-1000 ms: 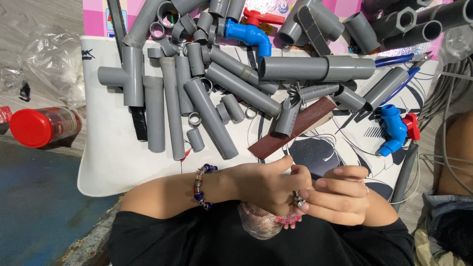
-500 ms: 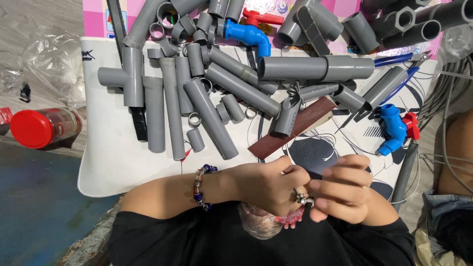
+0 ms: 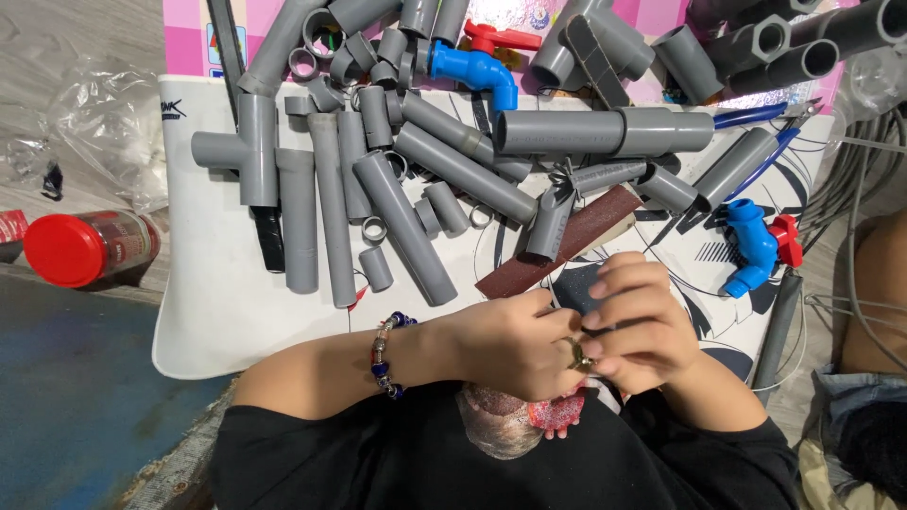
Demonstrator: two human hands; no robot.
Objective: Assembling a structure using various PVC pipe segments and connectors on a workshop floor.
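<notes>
My left hand [image 3: 505, 345], with a beaded bracelet [image 3: 383, 354] on its wrist, is curled shut close to my chest. My right hand [image 3: 642, 326] presses against it from the right, fingers bent over the left fingertips. Between them a small gold-coloured ring-like piece [image 3: 578, 355] shows; the rest of what they pinch is hidden. Under the hands lies a pinkish crumpled wad [image 3: 515, 420] on my black shirt. Just beyond the hands lies a brown sandpaper strip [image 3: 586, 236] on the white mat [image 3: 213, 312].
Several grey pipe pieces and fittings [image 3: 406, 227] cover the mat, with a long coupling [image 3: 605, 132] at the back. Blue taps with red handles lie at top [image 3: 477, 66] and right [image 3: 751, 246]. A red-capped jar [image 3: 80, 247] lies left, beside clear plastic [image 3: 104, 132]. Cables [image 3: 864, 189] run along the right.
My right hand has lifted a little and its fingers have closed further over the left fingertips. The left hand and the pipes have stayed put.
</notes>
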